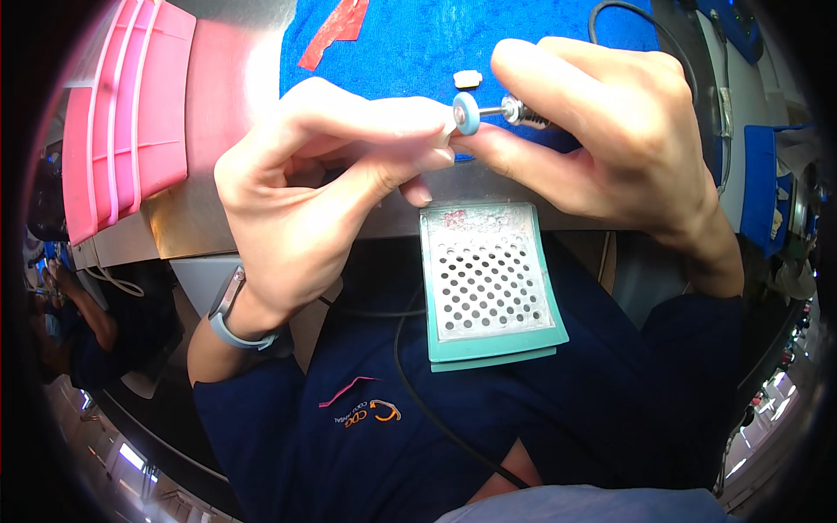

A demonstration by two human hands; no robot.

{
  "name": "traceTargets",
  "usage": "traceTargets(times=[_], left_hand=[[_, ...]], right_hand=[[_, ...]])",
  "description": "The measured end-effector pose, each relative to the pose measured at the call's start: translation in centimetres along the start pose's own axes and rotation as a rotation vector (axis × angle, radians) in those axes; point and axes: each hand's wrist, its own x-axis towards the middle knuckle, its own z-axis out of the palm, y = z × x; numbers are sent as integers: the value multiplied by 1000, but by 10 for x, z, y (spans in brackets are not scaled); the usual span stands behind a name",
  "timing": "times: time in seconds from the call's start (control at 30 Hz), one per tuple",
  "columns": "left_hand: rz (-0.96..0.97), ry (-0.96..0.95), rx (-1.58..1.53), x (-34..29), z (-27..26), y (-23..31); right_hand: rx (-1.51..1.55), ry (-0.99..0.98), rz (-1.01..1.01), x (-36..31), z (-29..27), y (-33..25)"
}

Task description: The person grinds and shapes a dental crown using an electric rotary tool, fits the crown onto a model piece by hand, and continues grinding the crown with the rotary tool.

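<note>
My right hand (615,131) is closed around a rotary handpiece (526,112), its body mostly hidden by the fingers. From its thin metal shank sticks out a light-blue polishing wheel (466,113). Close to the wheel, my left hand (305,174) pinches thumb and fingers together; a tiny pale bit shows at the tips, but what it is cannot be made out. My right thumb reaches across to the left fingertips, under the wheel. Just beyond the wheel, a small cream tooth-shaped piece (468,79) lies on a blue towel (397,52).
A mint-green tray with a perforated metal top (488,342) juts from the bench edge toward my body. Pink ribbed plastic (161,122) stands at left. A red strip (338,33) lies on the towel. One dark cable (408,375) crosses my shirt. At right is a blue bin (760,187).
</note>
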Motion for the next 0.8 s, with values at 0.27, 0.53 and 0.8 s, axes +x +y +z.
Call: traceTargets(times=[0.27, 0.53, 0.8], left_hand=[[21, -25, 24, -1, -3, -1], [7, 1, 27, -1, -1, 0], [30, -48, 23, 0, -2, -1]], right_hand=[[5, -51, 14, -1, -1, 0], [37, 7, -4, -3, 1, -1], [22, -5, 5, -3, -3, -1]])
